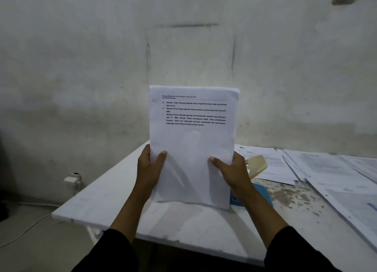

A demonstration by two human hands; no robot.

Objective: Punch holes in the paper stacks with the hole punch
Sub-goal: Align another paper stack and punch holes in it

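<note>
I hold a stack of white printed paper (193,145) upright, its bottom edge standing on the white table (114,198). My left hand (150,169) grips its left edge, thumb on the front sheet. My right hand (231,172) grips the right edge the same way. Just behind the stack and my right hand sits the hole punch (258,182), with a cream lever and a blue base, partly hidden.
More printed sheets (334,175) lie spread over the right side of the table. A stained patch of tabletop (293,196) shows between them and the punch. A grey wall (81,67) stands behind. A white cable (30,224) runs over the floor at left.
</note>
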